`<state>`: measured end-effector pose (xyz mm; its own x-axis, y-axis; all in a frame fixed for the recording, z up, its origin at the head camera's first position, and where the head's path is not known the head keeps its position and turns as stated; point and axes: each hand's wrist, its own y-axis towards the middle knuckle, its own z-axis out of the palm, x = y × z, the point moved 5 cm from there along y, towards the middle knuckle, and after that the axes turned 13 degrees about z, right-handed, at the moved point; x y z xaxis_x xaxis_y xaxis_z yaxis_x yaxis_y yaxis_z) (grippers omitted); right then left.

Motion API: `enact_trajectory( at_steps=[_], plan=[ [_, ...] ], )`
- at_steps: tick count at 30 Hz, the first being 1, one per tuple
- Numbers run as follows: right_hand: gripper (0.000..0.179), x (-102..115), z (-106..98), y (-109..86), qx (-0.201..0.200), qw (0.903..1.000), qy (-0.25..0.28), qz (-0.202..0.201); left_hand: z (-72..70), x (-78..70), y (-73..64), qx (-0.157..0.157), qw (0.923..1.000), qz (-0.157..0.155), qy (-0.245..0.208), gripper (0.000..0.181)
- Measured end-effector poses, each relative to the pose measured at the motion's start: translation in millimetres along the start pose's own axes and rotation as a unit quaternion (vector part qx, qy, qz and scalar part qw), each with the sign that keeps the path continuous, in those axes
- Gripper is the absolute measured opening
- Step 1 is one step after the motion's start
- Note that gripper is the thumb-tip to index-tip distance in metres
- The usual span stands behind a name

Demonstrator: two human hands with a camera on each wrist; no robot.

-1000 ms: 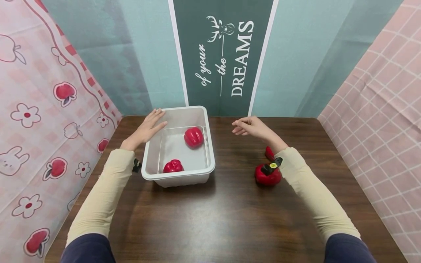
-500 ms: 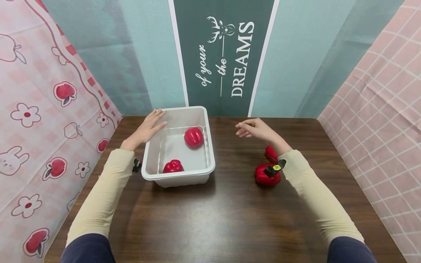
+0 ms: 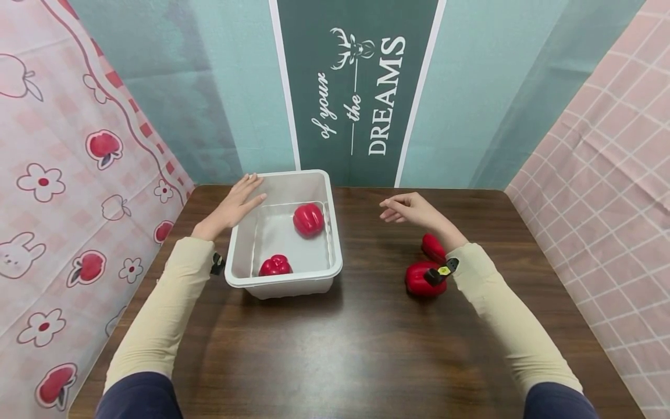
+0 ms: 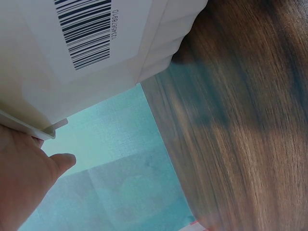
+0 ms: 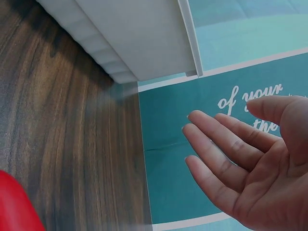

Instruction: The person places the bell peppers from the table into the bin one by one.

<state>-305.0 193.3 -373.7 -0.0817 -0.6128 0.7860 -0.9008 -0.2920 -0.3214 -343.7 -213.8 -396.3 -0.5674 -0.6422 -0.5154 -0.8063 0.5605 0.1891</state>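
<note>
On the far left hangs a pink cloth (image 3: 89, 267) printed with apples and flowers. Beside it the left hand (image 3: 229, 205), released with fingers extended, rests on the left rim of a white bin (image 3: 290, 287). Inside are 2 red peppers, well apart: the front pepper (image 3: 275, 266) by the near wall, the back pepper (image 3: 309, 220) near the right wall. Further right, the right hand (image 3: 410, 210) hovers above the brown bench (image 3: 356, 349), relaxed and holding nothing. Below its wrist lie a third red pepper (image 3: 419, 279) and, just behind, a longer red object (image 3: 431, 247), partly hidden; I cannot tell whether these 2 touch.
</note>
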Motion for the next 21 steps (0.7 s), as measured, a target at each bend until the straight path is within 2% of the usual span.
enact_trajectory(
  at_steps=[21],
  plan=[
    [0.038, -11.6, -5.8, -0.9, 0.014, 0.9999, -0.001, 0.008, -0.7, -1.2, 1.6, -0.002, 1.0000, 0.000, -0.002, 0.067]
  ],
)
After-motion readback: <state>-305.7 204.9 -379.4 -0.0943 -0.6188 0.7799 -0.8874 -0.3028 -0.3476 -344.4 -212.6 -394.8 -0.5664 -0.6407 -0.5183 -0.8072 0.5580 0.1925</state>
